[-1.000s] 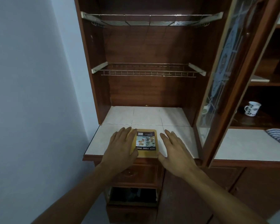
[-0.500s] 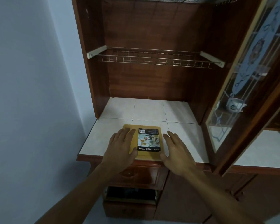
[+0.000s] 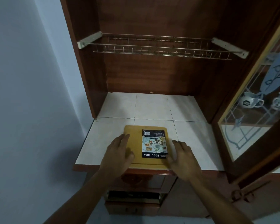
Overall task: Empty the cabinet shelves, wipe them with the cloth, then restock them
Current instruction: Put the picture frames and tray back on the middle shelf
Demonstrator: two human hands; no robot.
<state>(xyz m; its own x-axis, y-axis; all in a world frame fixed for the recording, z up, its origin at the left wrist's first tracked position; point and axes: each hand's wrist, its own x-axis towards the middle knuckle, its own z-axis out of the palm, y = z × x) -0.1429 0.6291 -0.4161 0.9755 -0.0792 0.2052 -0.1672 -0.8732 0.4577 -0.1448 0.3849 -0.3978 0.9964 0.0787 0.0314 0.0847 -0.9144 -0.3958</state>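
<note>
yellow food tray (image 3: 136, 143) lies flat on the tiled counter (image 3: 152, 107) at 6 o'clock, its near edge right at the counter's front lip. label (image 3: 154, 143) on the tray reads upside down, "food tray" legible, the brand word partly under a thumb, the fine print too small to read. left hand (image 3: 118, 152) lies on the tray's 9 o'clock side, fingers (image 3: 124, 138) straight and close together, palm down, covering that edge and the near left corner. right hand (image 3: 183, 156) is at the tray's 3 o'clock edge, fingers straight and slightly spread, tips motion-blurred; thumb touches the near right corner, cannot tell if anything hooks under the rim. both forearms are cut off by the bottom of frame. wire rack (image 3: 152, 47) at 12 o'clock spans the cabinet, bare. cabinet top is cut off above it. open glass door (image 3: 257, 110) at 3 o'clock, partly out of frame; two mugs (image 3: 250, 101) show through the patterned glass, blurred. drawer (image 3: 132, 195) at 6 o'clock below the counter is pulled out a little, contents too dark to make out. plain wall (image 3: 23, 94) at 9 o'clock.
</note>
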